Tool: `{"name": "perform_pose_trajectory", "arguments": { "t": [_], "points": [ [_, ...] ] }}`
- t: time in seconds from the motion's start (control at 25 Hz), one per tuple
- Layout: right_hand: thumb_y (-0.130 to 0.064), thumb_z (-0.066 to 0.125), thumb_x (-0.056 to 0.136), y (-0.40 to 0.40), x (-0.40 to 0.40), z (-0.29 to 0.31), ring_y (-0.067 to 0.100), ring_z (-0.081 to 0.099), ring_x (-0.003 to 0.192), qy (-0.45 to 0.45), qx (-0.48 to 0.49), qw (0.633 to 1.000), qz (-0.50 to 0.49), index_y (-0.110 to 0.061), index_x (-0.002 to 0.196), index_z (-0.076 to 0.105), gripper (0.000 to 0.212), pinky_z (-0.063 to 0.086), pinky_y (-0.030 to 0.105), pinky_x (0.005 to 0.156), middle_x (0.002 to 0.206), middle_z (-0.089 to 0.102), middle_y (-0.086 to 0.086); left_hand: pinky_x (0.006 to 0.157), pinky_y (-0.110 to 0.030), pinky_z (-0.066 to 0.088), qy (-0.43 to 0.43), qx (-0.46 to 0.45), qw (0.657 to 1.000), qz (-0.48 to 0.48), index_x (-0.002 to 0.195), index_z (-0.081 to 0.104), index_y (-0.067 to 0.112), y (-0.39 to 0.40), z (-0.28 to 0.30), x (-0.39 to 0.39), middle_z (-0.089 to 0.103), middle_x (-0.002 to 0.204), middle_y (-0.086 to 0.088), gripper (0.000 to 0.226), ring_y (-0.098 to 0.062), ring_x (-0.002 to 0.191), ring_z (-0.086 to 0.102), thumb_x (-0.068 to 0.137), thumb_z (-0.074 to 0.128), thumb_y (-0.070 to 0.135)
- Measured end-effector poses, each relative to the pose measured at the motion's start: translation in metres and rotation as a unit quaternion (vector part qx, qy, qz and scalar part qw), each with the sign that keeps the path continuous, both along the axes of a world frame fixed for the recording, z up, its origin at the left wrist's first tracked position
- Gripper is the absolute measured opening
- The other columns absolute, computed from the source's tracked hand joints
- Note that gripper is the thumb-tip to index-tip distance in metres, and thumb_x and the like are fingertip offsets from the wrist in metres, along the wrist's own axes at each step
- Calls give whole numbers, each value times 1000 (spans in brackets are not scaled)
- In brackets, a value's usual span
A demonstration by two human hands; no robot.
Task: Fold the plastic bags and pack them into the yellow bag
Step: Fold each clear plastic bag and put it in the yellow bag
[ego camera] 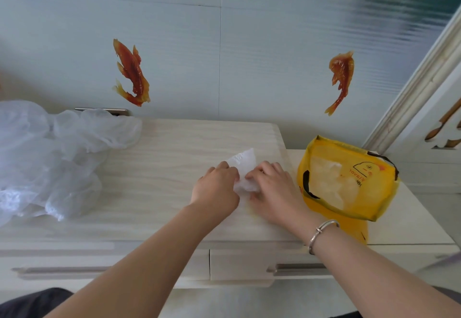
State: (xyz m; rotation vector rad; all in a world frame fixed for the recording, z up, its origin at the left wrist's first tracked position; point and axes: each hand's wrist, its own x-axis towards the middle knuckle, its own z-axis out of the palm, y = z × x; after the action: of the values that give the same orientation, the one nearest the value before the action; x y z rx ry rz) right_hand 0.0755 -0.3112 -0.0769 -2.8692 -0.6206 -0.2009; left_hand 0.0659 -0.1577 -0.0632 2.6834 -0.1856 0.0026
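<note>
The fingers of the left hand [216,186] are curled down onto the near-left edge of a small folded plastic bag [245,168], knuckles up, pinching the film against the desk [159,158]. The fingers of the right hand [273,188] bend over the same bag from its 3 o'clock side, the thumb tucked toward the fold, so both hands hold it between them. The bag's free corner sticks out toward 12 o'clock beyond the fingertips. A silver bangle [320,234] circles the right wrist.

At 3 o'clock from the hands, just beside the right one, the yellow bag [349,180] lies on a lower white surface with its mouth open; pale folded plastic shows through its side. Well apart at 9 o'clock, a loose heap of clear plastic bags [47,158] sprawls over the desk's left end. On the wall behind, two orange fish stickers [132,73] hang at 11 and 1 o'clock.
</note>
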Motion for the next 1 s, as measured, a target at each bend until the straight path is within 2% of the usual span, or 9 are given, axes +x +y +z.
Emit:
{"name": "perform_pose_trajectory", "arguments": {
  "t": [0.08, 0.16, 0.28, 0.4, 0.52, 0.64, 0.72, 0.84, 1.0],
  "points": [
    [-17, 57, 83, 0, 2, 0, 21, 46, 109, -27, 29, 999, 12, -16, 112, 64, 30, 38, 30, 86, 113, 53, -4, 76, -29, 46, 5, -54, 998, 40, 109, 62, 16, 0, -1, -1, 55, 109, 3, 27, -22, 100, 55, 85, 52, 11],
    [-17, 58, 84, 1, 5, 1, 21, 50, 101, -25, 86, 996, 5, -12, 95, 68, 16, 43, 33, 83, 102, 60, -2, 66, -28, 45, 23, -116, 990, 74, 88, 64, 9, 2, 1, 1, 58, 86, -2, 13, -25, 78, 56, 86, 53, 15],
    [-22, 57, 86, 2, 7, 3, 22, 53, 85, 42, 201, 978, -43, -11, 78, 60, 14, 42, 36, 74, 80, 62, 3, 49, -24, 30, 78, -177, 976, 104, 58, 48, 12, 7, 2, 6, 43, 56, 0, 29, -18, 53, 41, 86, 55, 19],
    [-23, 60, 87, 1, 12, 3, 22, 57, 74, 101, 307, 942, -90, -10, 77, 58, 17, 43, 33, 64, 76, 62, 8, 49, -25, 30, 87, -176, 973, 124, 55, 47, 14, 8, 0, 13, 47, 54, 1, 37, -17, 54, 44, 90, 56, 24],
    [-27, 60, 91, 3, 18, 1, 11, 55, 67, 145, 357, 914, -128, -17, 80, 60, 15, 37, 18, 54, 75, 63, -1, 52, -24, 37, 87, -181, 968, 147, 59, 51, 15, 8, -7, 19, 60, 56, 5, 34, -19, 58, 52, 91, 55, 26],
    [-30, 57, 93, 6, 22, 0, 11, 55, 70, 134, 331, 921, -154, -17, 86, 58, 14, 37, 19, 56, 74, 59, -8, 64, -29, 49, 75, -183, 965, 172, 73, 53, 17, 7, -10, 21, 69, 75, 0, 19, -24, 74, 61, 89, 55, 27],
    [-27, 55, 93, 7, 23, -2, 18, 58, 81, 110, 281, 941, -154, -16, 98, 56, 12, 44, 30, 68, 80, 59, -6, 73, -34, 47, 0, -120, 978, 168, 87, 50, 17, 6, -8, 17, 60, 92, 1, 9, -24, 87, 57, 88, 56, 24],
    [-20, 55, 91, 9, 21, -5, 23, 55, 88, 36, 207, 971, -114, -15, 109, 45, 20, 45, 42, 77, 92, 55, 0, 80, -34, 42, -112, -101, 986, 69, 96, 48, 18, 2, -3, 15, 52, 94, 2, 14, -21, 90, 50, 87, 58, 16],
    [-6, 54, 88, 9, 19, -4, 23, 49, 92, -64, 116, 990, -57, -17, 110, 54, 24, 35, 32, 73, 103, 48, 2, 86, -31, 39, -67, -60, 996, -7, 104, 58, 21, -3, -11, 12, 61, 95, 5, 14, -19, 97, 54, 92, 53, 26]
  ]
}}
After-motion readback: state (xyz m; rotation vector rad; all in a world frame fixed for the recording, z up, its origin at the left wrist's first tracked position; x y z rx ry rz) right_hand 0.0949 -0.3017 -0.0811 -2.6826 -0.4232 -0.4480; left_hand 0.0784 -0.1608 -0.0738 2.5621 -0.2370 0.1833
